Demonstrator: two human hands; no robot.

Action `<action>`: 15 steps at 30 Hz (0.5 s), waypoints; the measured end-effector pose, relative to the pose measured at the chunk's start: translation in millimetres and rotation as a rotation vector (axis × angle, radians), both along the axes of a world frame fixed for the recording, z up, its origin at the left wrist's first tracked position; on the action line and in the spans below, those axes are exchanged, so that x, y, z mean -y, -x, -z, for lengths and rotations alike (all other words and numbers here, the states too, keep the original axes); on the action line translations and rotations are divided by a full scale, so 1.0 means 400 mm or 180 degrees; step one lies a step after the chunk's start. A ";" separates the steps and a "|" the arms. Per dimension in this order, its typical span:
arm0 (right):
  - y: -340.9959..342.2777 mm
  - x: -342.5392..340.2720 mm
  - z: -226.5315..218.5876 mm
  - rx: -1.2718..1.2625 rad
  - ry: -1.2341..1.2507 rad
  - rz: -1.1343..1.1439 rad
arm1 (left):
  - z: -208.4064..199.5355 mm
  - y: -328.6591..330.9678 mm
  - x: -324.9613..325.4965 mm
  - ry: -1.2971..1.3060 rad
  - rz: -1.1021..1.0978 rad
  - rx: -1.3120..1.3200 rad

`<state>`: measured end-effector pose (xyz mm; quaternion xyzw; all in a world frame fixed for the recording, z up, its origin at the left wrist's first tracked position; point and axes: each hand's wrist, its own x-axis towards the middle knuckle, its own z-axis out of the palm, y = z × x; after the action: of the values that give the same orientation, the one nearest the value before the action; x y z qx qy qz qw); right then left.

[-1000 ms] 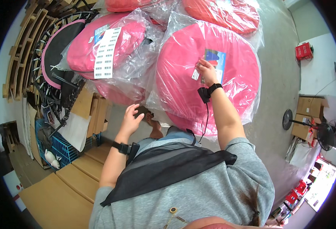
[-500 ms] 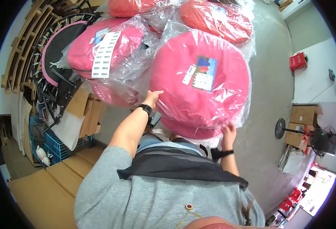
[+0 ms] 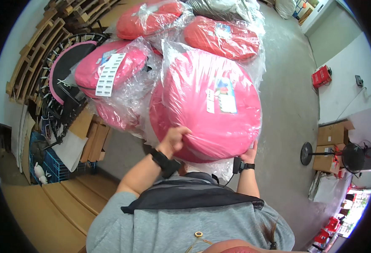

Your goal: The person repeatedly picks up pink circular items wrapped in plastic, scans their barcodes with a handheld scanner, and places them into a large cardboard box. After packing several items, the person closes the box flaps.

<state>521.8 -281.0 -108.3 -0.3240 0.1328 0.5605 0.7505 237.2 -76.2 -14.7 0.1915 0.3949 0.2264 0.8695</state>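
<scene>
A large round pink fabric package (image 3: 219, 130) in clear plastic fills the middle of the view, with a colour card (image 3: 226, 95) and small white labels on its face. Its near side tilts toward me. My left hand (image 3: 173, 140) is closed on the plastic at its near left edge. At the near right edge my right hand (image 3: 249, 154) grips the rim, its fingers partly hidden behind the package. Another pink package shows under it on the left. Farther left, a white label sheet (image 3: 110, 75) lies on a wrapped pink package (image 3: 128, 67).
Wrapped red packages (image 3: 221, 38) and a grey one (image 3: 223, 9) lie behind. At left are a folded trampoline (image 3: 69, 69), wooden pallets (image 3: 33, 55), a blue wire cage (image 3: 57, 162) and cardboard (image 3: 42, 206). A fan (image 3: 356, 157) and cartons (image 3: 332, 135) stand at right.
The top pink package has turned and shifted left and nearer, exposing more of the one beneath. My left hand has moved nearer, from its left side to its near edge, taking hold of the plastic.
</scene>
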 end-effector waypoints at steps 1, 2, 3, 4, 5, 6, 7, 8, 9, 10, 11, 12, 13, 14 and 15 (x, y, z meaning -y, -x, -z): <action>-0.015 0.025 0.011 -0.0022 -0.0021 -0.0158 | -0.041 -0.008 0.050 -0.0130 -0.0072 0.0086; -0.025 0.063 0.019 -0.0030 -0.0044 -0.0297 | -0.111 -0.010 0.095 -0.0516 0.0069 0.0141; -0.028 0.087 0.023 -0.0009 -0.0076 -0.0460 | -0.181 -0.005 0.134 -0.0914 0.0184 0.0214; -0.022 0.109 0.022 0.0039 -0.0145 -0.0513 | -0.220 0.007 0.168 -0.1339 0.0250 0.0437; -0.009 0.137 0.022 0.0083 -0.0203 -0.0561 | -0.252 0.023 0.192 -0.1555 0.0409 0.0418; 0.013 0.153 0.014 0.0116 -0.0268 -0.0662 | -0.281 0.052 0.217 -0.1778 0.0518 0.0368; 0.049 0.170 0.009 0.0381 -0.0161 -0.0640 | -0.309 0.089 0.242 -0.1996 0.0612 0.0302; 0.085 0.184 0.004 0.0668 -0.0088 -0.0612 | -0.338 0.125 0.256 -0.2683 0.1036 0.0170; 0.134 0.220 0.022 0.0715 0.0072 -0.0704 | -0.366 0.178 0.296 -0.2957 0.1109 0.0198; 0.206 0.232 -0.005 0.0663 -0.0094 -0.0886 | -0.386 0.234 0.345 -0.3264 0.1151 0.0163; 0.265 0.268 -0.006 0.0998 -0.0147 -0.0973 | -0.411 0.292 0.390 -0.3556 0.1214 0.0141; 0.298 0.318 0.022 0.0877 -0.0258 -0.1001 | -0.459 0.350 0.434 -0.3251 0.1611 0.0187; 0.335 0.367 0.009 0.1981 -0.0476 -0.1441 | -0.514 0.426 0.480 -0.2912 0.1907 0.0213; 0.380 0.405 -0.005 0.3252 -0.0660 -0.1740 | -0.557 0.505 0.537 -0.2565 0.2158 0.0193; 0.418 0.466 -0.026 0.4382 -0.0747 -0.1670 | -0.575 0.573 0.594 -0.2805 0.2098 0.0268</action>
<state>354.8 -467.5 -98.1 -0.5405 -0.5097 0.4020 0.5352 7.8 -313.9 215.2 0.6416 0.1469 0.0936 0.7470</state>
